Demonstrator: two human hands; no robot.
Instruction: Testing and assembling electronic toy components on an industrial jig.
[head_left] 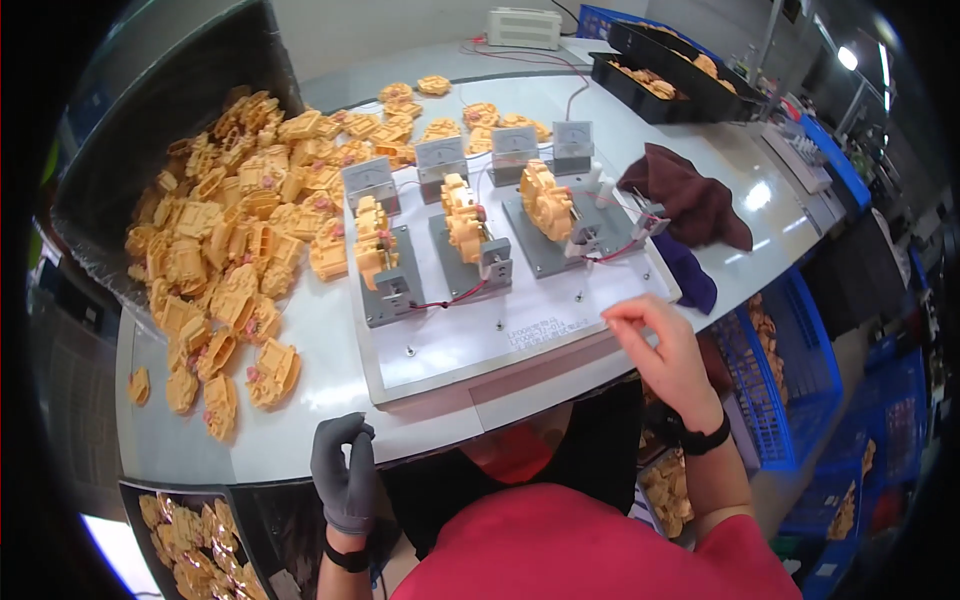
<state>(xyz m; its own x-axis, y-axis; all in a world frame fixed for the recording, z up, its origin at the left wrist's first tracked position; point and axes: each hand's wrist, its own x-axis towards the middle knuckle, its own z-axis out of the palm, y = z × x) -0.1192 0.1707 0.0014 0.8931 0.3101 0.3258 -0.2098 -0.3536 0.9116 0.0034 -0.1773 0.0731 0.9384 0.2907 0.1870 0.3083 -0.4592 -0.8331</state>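
Note:
A white test board (450, 370) lies on the table before me, with toggle switches along its front and several small dial meters (440, 160) at the back. Three yellow plastic gearbox-like parts stand upright in its grey metal fixtures: a left part (373, 243), a middle part (463, 220) and a right part (547, 202). My bare right hand (665, 355) hovers at the board's front right, index finger and thumb apart, nothing in it. In a grey glove, my left hand (345, 475) is by the table's front edge, fingers curled in, with nothing visible inside.
A large heap of yellow parts (240, 220) spills from a black bin (110, 200) on the left. A dark cloth (690, 195) lies right of the board. Black trays (640, 95) and a white box-shaped device (523, 28) stand behind. Blue crates (815, 350) are at the lower right.

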